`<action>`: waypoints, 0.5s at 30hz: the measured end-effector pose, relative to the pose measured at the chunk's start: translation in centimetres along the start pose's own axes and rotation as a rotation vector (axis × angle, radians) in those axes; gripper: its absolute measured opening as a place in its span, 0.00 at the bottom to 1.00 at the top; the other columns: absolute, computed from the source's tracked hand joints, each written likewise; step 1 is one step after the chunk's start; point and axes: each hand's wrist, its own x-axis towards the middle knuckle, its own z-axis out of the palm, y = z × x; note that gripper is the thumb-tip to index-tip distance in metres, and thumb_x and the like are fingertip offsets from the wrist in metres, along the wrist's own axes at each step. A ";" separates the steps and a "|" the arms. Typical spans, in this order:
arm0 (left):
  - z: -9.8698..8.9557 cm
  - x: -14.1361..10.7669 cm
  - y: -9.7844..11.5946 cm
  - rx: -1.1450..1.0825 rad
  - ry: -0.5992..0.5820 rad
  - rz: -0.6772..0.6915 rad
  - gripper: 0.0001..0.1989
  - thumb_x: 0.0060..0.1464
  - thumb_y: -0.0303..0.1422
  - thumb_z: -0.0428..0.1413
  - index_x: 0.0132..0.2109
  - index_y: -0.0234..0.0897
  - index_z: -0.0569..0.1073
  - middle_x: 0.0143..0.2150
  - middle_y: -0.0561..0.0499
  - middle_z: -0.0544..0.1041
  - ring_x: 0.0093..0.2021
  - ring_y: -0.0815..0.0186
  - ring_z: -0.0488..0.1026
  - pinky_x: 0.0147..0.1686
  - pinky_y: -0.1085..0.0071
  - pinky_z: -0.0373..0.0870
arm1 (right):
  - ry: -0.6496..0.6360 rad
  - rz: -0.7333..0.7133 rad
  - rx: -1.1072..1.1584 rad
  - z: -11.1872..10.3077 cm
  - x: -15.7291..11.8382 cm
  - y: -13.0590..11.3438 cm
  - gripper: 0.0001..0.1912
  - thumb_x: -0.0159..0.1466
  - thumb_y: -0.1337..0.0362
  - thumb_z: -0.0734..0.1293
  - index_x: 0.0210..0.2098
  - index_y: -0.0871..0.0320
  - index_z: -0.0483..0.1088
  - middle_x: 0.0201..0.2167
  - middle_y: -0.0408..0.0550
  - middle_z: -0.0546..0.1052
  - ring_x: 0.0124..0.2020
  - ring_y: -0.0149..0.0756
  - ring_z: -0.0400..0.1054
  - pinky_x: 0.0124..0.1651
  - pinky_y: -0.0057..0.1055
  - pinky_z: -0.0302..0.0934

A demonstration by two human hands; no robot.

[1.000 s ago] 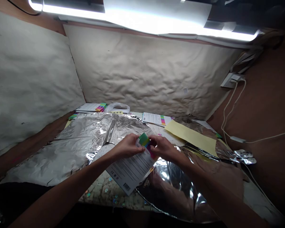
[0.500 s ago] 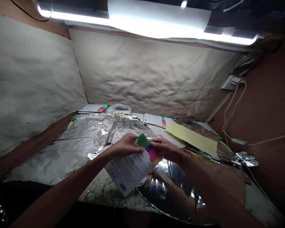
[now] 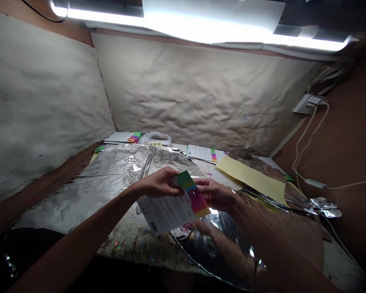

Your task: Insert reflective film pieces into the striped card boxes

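Note:
A white printed card (image 3: 167, 213) with small lines of text is tilted above the table in front of me. Along its upper right edge runs a rainbow-striped strip (image 3: 197, 199), green at the top, then blue, pink and yellow. My left hand (image 3: 163, 183) pinches the card near the strip's green end, thumb on the printed face. On the other side, my right hand (image 3: 215, 193) is closed at the strip's right edge, its fingertips partly hidden behind it. Shiny silver film (image 3: 219, 244) lies below the card.
More silver film (image 3: 110, 171) spreads over the left of the table. Similar printed cards (image 3: 201, 153) lie along the back, near a clear plastic bag (image 3: 157, 137). A yellow sheet (image 3: 253, 179) rests at right. White cables (image 3: 299, 150) hang from a wall socket (image 3: 309, 103).
The card has turned and risen slightly, showing more of the rainbow strip. My right fingers have moved from the strip's front toward its right edge and back. The view has shifted slightly.

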 end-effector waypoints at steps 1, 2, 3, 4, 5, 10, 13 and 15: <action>0.0 0.0 0.1 0.004 -0.003 0.005 0.08 0.49 0.31 0.63 0.37 0.33 0.76 0.28 0.55 0.70 0.28 0.72 0.65 0.26 0.78 0.59 | 0.042 -0.034 -0.029 0.2 0.1 0.2 0.19 0.55 0.63 0.76 0.45 0.60 0.77 0.39 0.50 0.80 0.36 0.32 0.74 0.44 0.30 0.66; -0.1 0.1 0.1 -0.005 -0.007 0.005 0.08 0.49 0.31 0.63 0.37 0.32 0.76 0.28 0.55 0.71 0.28 0.72 0.65 0.26 0.78 0.60 | 0.105 -0.090 -0.083 0.4 0.1 0.3 0.18 0.54 0.63 0.77 0.43 0.60 0.77 0.38 0.49 0.80 0.36 0.33 0.74 0.44 0.32 0.67; -0.1 0.1 0.1 -0.029 -0.012 0.001 0.09 0.49 0.32 0.64 0.38 0.32 0.77 0.29 0.55 0.72 0.29 0.71 0.66 0.27 0.78 0.61 | 0.192 -0.171 -0.165 0.5 0.1 0.4 0.16 0.53 0.62 0.77 0.41 0.59 0.78 0.38 0.49 0.80 0.36 0.34 0.74 0.44 0.33 0.67; -0.1 0.2 -0.1 -0.067 -0.015 -0.009 0.11 0.49 0.33 0.64 0.39 0.32 0.77 0.31 0.54 0.74 0.30 0.71 0.68 0.29 0.77 0.63 | 0.295 -0.270 -0.276 0.5 0.0 0.4 0.14 0.53 0.62 0.77 0.39 0.58 0.79 0.37 0.48 0.80 0.37 0.36 0.74 0.45 0.34 0.67; -0.1 0.3 -0.3 -0.111 -0.008 -0.022 0.12 0.49 0.34 0.65 0.41 0.32 0.77 0.33 0.52 0.75 0.31 0.70 0.70 0.30 0.77 0.65 | 0.404 -0.370 -0.410 0.3 -0.4 0.2 0.12 0.54 0.62 0.76 0.38 0.57 0.79 0.37 0.48 0.80 0.38 0.37 0.74 0.46 0.35 0.67; -0.2 0.4 -1.6 -0.328 0.239 -0.159 0.18 0.48 0.40 0.66 0.41 0.31 0.78 0.36 0.48 0.79 0.32 0.66 0.75 0.32 0.73 0.70 | 0.497 -0.305 -0.881 -2.4 -5.4 -2.4 0.13 0.59 0.58 0.72 0.41 0.56 0.79 0.36 0.49 0.81 0.39 0.41 0.74 0.44 0.37 0.68; 0.0 0.7 -2.3 -0.435 0.392 -0.204 0.19 0.48 0.44 0.65 0.40 0.31 0.77 0.32 0.48 0.79 0.28 0.66 0.74 0.28 0.74 0.68 | 0.452 -0.036 -0.881 -3.8 -8.0 -3.3 0.20 0.55 0.52 0.75 0.42 0.56 0.80 0.37 0.51 0.82 0.38 0.44 0.75 0.43 0.38 0.69; 0.6 1.5 -2.6 -0.482 0.422 -0.186 0.19 0.48 0.44 0.65 0.38 0.31 0.77 0.30 0.49 0.78 0.26 0.67 0.73 0.26 0.75 0.66 | 0.573 -0.109 -0.756 -3.8 -8.0 -2.9 0.26 0.55 0.45 0.73 0.46 0.56 0.79 0.41 0.54 0.81 0.41 0.46 0.75 0.46 0.40 0.69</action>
